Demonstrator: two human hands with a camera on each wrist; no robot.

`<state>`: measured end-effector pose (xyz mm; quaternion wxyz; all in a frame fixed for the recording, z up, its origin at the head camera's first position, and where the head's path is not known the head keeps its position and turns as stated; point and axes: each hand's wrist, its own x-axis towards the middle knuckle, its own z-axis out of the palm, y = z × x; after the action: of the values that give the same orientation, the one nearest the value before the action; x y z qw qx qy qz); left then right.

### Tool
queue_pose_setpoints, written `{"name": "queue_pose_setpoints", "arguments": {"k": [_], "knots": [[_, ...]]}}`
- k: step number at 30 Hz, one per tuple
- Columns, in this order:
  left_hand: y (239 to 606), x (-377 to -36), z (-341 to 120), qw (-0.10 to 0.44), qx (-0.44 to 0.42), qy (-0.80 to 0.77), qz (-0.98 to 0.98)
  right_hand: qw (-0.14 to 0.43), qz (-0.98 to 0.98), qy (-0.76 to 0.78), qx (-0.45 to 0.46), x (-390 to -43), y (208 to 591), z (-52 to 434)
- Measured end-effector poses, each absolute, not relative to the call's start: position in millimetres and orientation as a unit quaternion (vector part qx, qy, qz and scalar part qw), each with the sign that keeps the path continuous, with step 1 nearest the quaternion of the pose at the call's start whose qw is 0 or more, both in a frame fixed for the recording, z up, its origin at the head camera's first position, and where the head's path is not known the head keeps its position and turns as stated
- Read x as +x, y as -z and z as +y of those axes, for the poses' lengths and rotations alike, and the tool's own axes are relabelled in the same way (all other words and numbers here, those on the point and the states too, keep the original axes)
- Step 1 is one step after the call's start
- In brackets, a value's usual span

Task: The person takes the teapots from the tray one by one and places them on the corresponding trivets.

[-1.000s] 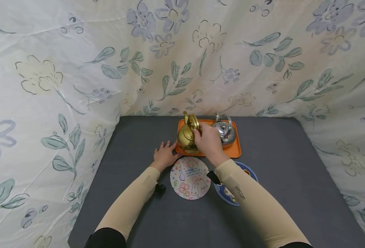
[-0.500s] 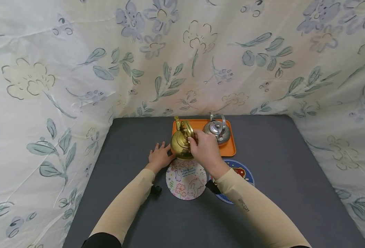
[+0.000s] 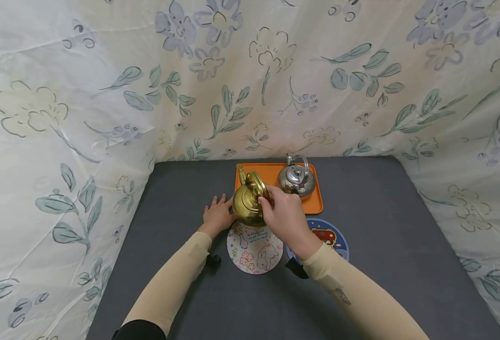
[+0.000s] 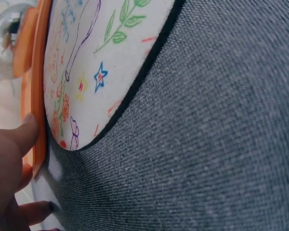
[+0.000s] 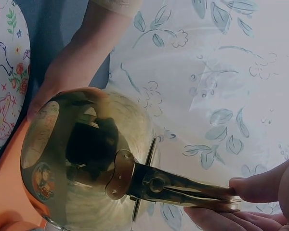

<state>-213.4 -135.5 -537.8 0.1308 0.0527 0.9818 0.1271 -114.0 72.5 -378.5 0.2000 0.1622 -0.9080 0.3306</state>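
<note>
My right hand [image 3: 285,215] holds a gold kettle [image 3: 246,205] by its handle [image 5: 188,187], thumb on one side and fingers on the other in the right wrist view. The kettle is raised, overlapping the near edge of the orange tray [image 3: 315,205] and the far edge of a white round mat [image 3: 256,259] with drawings. My left hand [image 3: 217,217] lies beside the tray's near left corner with fingers spread. In the left wrist view its thumb [image 4: 30,130] rests against the tray's rim. A silver kettle [image 3: 296,180] stands on the right part of the tray.
A blue round mat [image 3: 338,241] with a cartoon print lies right of the white one, partly hidden under the right forearm. The dark grey tabletop [image 3: 394,245] meets a flowered cloth [image 3: 233,85] behind and at the sides.
My right hand has lifted the gold kettle from the tray's left part and brought it toward me, over the white mat's far edge. My left hand stays by the tray corner.
</note>
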Motion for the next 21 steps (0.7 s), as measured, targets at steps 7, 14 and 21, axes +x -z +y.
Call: {"name": "queue_pose_setpoints", "arguments": {"k": [7, 14, 21], "knots": [[537, -211, -136, 0.129, 0.052, -0.125, 0.982, 0.199, -0.901, -0.348, 0.164, -100, 385, 73], [538, -211, -137, 0.136, 0.044, -0.13, 0.981, 0.199, -0.897, -0.359, 0.164, -85, 393, 71], [540, -209, -136, 0.13, 0.04, -0.137, 0.981, 0.192, -0.893, -0.369, 0.172, -74, 402, 69]]}}
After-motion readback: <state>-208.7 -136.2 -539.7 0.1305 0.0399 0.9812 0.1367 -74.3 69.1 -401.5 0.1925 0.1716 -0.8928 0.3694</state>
